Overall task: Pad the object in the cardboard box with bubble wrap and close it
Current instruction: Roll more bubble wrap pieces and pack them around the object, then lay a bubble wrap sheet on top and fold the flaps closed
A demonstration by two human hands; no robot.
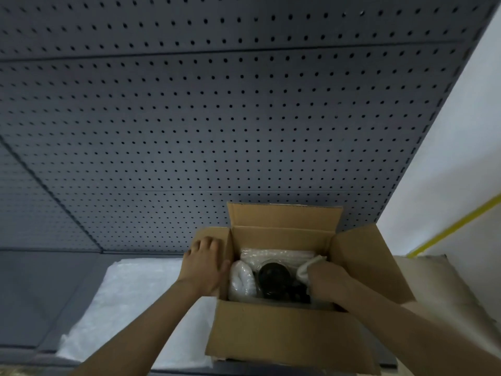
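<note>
workshop or stockroom | grey pegboard wall (217, 118) | bench

1. Left hand (204, 263): bare, no glove, ring or watch; forearm unsleeved, entering frame from 7 o'clock.
2. Right hand (326, 280): bare likewise; forearm unsleeved, entering from 4 o'clock.

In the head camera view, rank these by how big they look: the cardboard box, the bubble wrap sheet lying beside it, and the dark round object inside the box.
1. Cardboard box, with its flaps open.
2. Bubble wrap sheet; the box and an arm hide part of it, so its rank against the box is unsure.
3. Dark round object, plainly smallest.
</note>
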